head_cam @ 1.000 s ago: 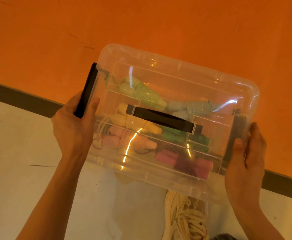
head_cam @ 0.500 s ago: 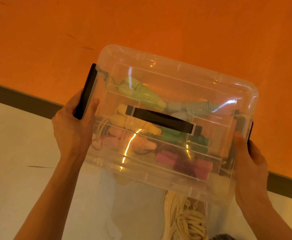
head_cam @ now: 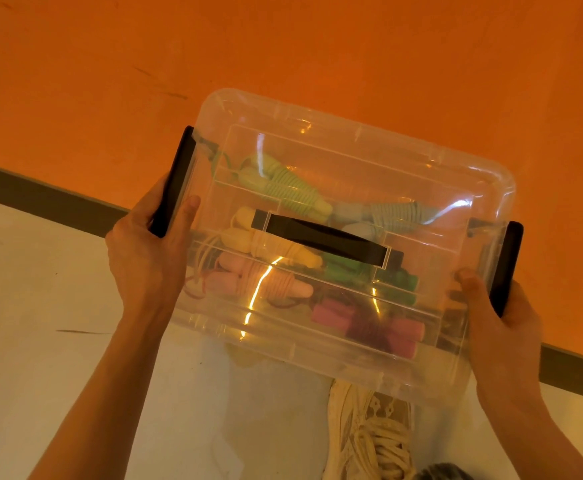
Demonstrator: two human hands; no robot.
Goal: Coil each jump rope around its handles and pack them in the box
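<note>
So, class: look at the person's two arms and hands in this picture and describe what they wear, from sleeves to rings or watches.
Both forearms are bare as far as the picture shows: no sleeves reach into view. The left hand and the right hand wear no gloves, and no ring, watch or bracelet shows on the fingers or wrists. No marks or bandages are visible either.

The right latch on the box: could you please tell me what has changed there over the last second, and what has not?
The right hand has slid outward from the clear end wall and now grips the black right latch, thumb on the lid's edge. The left hand still grips the left latch. The box stays closed, held above the floor, with the coiled jump ropes inside unmoved.
</note>
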